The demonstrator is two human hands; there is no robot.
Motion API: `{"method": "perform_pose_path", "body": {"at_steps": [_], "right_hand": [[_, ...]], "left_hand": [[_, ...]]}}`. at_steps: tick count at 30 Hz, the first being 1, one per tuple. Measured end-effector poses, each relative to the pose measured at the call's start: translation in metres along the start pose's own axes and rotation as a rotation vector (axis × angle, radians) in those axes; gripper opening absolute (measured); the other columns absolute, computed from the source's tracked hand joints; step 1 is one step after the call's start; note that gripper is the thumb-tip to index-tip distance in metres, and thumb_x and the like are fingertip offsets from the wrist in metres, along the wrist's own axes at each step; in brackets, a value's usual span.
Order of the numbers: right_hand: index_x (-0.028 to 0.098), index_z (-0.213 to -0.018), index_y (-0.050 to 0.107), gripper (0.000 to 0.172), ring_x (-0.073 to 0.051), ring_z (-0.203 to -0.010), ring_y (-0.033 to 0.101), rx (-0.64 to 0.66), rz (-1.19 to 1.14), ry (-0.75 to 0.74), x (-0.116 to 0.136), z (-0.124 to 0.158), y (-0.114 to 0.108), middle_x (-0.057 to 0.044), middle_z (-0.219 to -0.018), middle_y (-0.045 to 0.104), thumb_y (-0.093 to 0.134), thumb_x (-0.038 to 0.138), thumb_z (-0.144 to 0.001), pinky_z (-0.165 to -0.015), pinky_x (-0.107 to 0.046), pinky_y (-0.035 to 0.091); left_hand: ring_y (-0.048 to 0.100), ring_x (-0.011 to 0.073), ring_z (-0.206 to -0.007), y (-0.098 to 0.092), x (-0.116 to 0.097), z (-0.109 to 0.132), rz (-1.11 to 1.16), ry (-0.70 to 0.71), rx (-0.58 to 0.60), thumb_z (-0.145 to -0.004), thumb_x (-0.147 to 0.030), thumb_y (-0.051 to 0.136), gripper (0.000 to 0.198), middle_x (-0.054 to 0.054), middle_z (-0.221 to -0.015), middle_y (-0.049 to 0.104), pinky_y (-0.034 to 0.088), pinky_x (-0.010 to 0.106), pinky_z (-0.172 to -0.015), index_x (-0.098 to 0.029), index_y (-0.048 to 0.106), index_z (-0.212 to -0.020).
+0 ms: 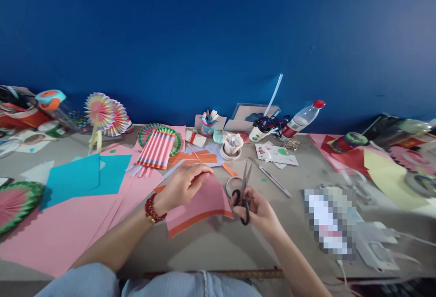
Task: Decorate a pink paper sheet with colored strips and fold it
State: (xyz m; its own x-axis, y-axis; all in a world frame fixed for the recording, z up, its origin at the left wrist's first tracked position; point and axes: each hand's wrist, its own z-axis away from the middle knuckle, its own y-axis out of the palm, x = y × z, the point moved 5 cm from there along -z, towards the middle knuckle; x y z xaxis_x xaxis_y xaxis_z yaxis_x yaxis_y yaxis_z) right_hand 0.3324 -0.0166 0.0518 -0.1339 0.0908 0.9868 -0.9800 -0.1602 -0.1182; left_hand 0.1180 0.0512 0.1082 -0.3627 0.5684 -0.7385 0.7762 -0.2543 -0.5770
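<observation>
Fingers closed, my left hand (186,185) grips the top edge of a pink sheet of paper (207,201), which has an orange strip (200,221) along its near edge. The sheet bows slightly above the table. To its right, my right hand (257,208) holds a pair of scissors (244,192) by the black handles. Their blades point up and away from me, slightly parted, and touch no paper. A roll of clear tape (235,187) lies just behind the scissors. A grey craft knife (272,179) rests on the table beyond my right hand.
Pink sheets (68,229) and blue paper (85,181) cover the left side. Folded pink paper (158,148) and orange strips (200,157) lie behind my hands. A paper cup (233,144), a tilted bottle (303,117) and a pen pot (208,127) stand near the blue wall.
</observation>
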Motion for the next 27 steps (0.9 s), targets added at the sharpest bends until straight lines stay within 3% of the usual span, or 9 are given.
{"method": "perform_pose_path", "body": {"at_steps": [5,9,14,16,18,20,21,23,27], "right_hand": [[0.022,-0.084,0.050,0.040,-0.009,-0.056,0.047,-0.140,0.013,-0.022,-0.005,-0.015,0.006,0.000,-0.078,0.062,0.081,0.039,-0.065,-0.050,-0.022,0.040],[0.021,-0.077,0.047,0.036,-0.005,-0.050,0.035,-0.125,0.029,-0.021,-0.011,-0.026,0.012,0.007,-0.065,0.048,0.079,0.031,-0.063,-0.046,-0.018,0.030],[0.021,-0.081,0.048,0.030,-0.007,-0.052,0.037,-0.190,-0.112,-0.001,-0.022,-0.033,0.017,0.007,-0.064,0.046,0.074,0.031,-0.068,-0.047,-0.019,0.031],[0.021,-0.083,0.049,0.033,-0.008,-0.054,0.041,-0.235,-0.163,-0.016,-0.022,-0.032,0.018,0.006,-0.067,0.049,0.075,0.034,-0.069,-0.048,-0.019,0.034],[0.022,-0.083,0.049,0.037,-0.009,-0.056,0.043,-0.268,-0.199,-0.039,-0.018,-0.031,0.021,0.005,-0.069,0.051,0.079,0.036,-0.067,-0.049,-0.019,0.036],[0.023,-0.083,0.049,0.041,-0.009,-0.056,0.044,-0.273,-0.243,-0.054,-0.013,-0.030,0.026,0.004,-0.071,0.054,0.082,0.038,-0.065,-0.049,-0.019,0.038],[0.023,-0.083,0.049,0.042,-0.009,-0.057,0.044,-0.266,-0.266,-0.056,-0.010,-0.029,0.029,0.003,-0.072,0.055,0.083,0.039,-0.065,-0.049,-0.019,0.038],[0.023,-0.084,0.049,0.043,-0.009,-0.057,0.045,-0.241,-0.297,-0.054,-0.004,-0.028,0.037,0.003,-0.073,0.055,0.083,0.040,-0.064,-0.050,-0.019,0.039],[0.024,-0.083,0.048,0.045,-0.008,-0.055,0.043,-0.209,-0.338,-0.050,0.004,-0.030,0.049,0.006,-0.070,0.052,0.085,0.038,-0.062,-0.048,-0.018,0.037]], "left_hand": [[0.066,0.0149,-0.085,-0.003,0.005,-0.002,-0.054,0.021,-0.021,-0.098,-0.020,0.045,0.022,0.004,-0.097,0.072,0.048,0.025,-0.078,-0.021,0.063,-0.111],[0.067,0.0172,-0.095,-0.004,0.005,-0.004,-0.083,0.059,-0.013,-0.097,-0.019,0.046,0.025,0.005,-0.105,0.072,0.050,0.028,-0.085,-0.022,0.061,-0.117],[0.058,0.0240,-0.115,-0.012,-0.018,0.022,-0.108,0.194,-0.285,-0.092,-0.017,0.054,0.025,0.011,-0.122,0.065,0.043,0.041,-0.103,-0.022,0.063,-0.116],[0.064,0.0201,-0.099,0.013,-0.027,0.040,0.109,0.202,-0.028,-0.095,-0.019,0.049,0.020,0.009,-0.103,0.070,0.048,0.034,-0.092,-0.020,0.066,-0.106],[0.065,0.0165,-0.082,0.055,-0.024,0.064,0.375,-0.016,0.376,-0.099,-0.032,0.045,0.028,0.008,-0.089,0.069,0.051,0.028,-0.077,-0.018,0.068,-0.096],[0.059,0.0104,-0.060,0.091,-0.012,0.088,0.701,-0.355,0.541,-0.096,-0.053,0.045,0.042,0.006,-0.088,0.067,0.045,0.020,-0.053,-0.017,0.066,-0.103],[0.055,0.0080,-0.055,0.105,-0.006,0.096,0.859,-0.491,0.534,-0.089,-0.063,0.052,0.051,0.006,-0.096,0.066,0.040,0.018,-0.046,-0.018,0.062,-0.111],[0.049,0.0057,-0.052,0.117,0.009,0.100,1.019,-0.610,0.327,-0.079,-0.072,0.058,0.064,0.006,-0.096,0.063,0.035,0.017,-0.044,-0.017,0.059,-0.111],[0.050,0.0115,-0.062,0.103,0.028,0.092,0.863,-0.585,-0.009,-0.084,-0.070,0.052,0.056,0.005,-0.079,0.061,0.044,0.024,-0.057,-0.015,0.062,-0.089]]}}
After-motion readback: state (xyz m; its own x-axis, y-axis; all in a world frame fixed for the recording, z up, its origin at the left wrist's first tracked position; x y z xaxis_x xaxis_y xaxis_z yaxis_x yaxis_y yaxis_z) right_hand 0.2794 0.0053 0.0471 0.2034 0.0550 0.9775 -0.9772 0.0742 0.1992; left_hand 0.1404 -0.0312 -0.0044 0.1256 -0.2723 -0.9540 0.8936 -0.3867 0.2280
